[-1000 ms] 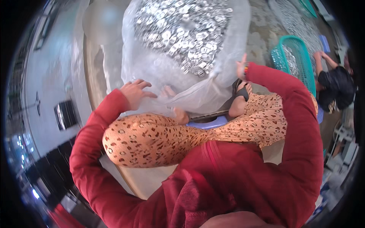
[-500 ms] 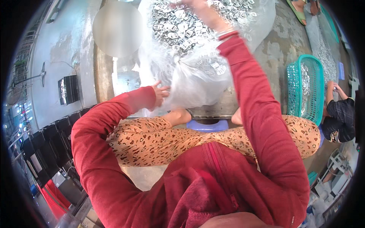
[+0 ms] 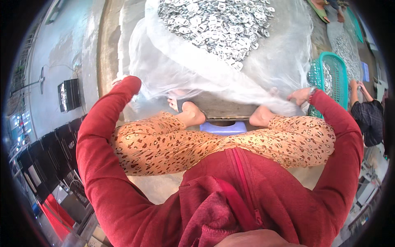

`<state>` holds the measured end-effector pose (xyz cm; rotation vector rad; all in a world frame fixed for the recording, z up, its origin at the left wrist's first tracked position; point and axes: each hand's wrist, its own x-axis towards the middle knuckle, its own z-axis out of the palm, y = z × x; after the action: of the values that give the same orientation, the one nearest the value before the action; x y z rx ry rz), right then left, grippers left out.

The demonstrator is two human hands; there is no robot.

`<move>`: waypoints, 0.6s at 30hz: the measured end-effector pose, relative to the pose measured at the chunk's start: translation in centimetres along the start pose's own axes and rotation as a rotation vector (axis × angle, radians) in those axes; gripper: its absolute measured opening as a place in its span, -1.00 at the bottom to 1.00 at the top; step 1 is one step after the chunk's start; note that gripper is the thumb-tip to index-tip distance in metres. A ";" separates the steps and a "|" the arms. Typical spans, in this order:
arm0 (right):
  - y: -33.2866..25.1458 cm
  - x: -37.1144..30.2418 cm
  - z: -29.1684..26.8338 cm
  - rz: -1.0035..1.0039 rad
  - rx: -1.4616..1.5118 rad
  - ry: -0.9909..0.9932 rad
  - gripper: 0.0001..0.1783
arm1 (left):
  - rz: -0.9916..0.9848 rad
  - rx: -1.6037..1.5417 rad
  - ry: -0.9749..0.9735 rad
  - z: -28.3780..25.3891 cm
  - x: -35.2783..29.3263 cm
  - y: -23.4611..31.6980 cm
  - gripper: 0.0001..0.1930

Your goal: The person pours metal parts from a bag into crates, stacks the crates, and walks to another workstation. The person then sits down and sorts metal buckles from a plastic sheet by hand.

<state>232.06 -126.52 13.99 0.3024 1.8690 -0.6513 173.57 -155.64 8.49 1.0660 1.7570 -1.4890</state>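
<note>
Item: small silver metal pieces [image 3: 218,29], a loose heap, flat and slotted in form. Location: on clear plastic sheeting [image 3: 189,61], in front of the seated person, beyond the feet. Whether the sheeting was a flat sheet or an opened bag could not be told.

Left hand [image 3: 118,79]: out at the sheeting's left side, mostly hidden behind its red cuff. How far its fingers were open, and whether they had hold of anything, could not be told.

Right hand [image 3: 301,95]: at the sheeting's near right edge, fingers bent, a pale fold running up to them. Blur left it uncertain whether they had closed on the plastic.

Step in hand, as judged: handling the near edge of the sheeting from both sides, the heap itself untouched. The next move appeared to call for a sure hold on each side and an even pull, so that no pieces slid off.

Adjacent: a green basket [image 3: 339,76], just beside the right hand, with similar pieces inside; a violet stool [image 3: 223,128], between the person's legs; a co-worker [image 3: 367,119], seated at far right.
</note>
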 end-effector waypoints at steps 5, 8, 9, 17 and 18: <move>1.8 -0.2 3.5 0.355 -0.146 0.371 -0.64 | 0.437 -0.068 0.849 -14.3 -12.0 11.5 -0.90; -4.8 1.9 -1.0 0.404 -0.459 0.462 -0.82 | 0.764 -0.266 1.576 -20.5 -16.5 16.2 -0.79; -6.9 2.8 -3.0 0.199 -0.510 0.716 -0.85 | 0.733 -0.344 1.634 -21.8 -14.5 17.4 -0.68; -1.5 9.7 -16.7 0.208 0.528 1.163 -0.55 | 0.707 -0.166 0.036 -16.1 -5.9 19.8 -0.05; -1.8 9.1 -16.9 0.055 0.990 1.294 -0.49 | 0.736 -0.187 -0.187 -13.6 -5.8 17.8 -0.12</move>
<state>214.50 -119.25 10.67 1.7307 2.4991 -1.5441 192.61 -142.55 7.06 1.2417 1.1517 -0.9088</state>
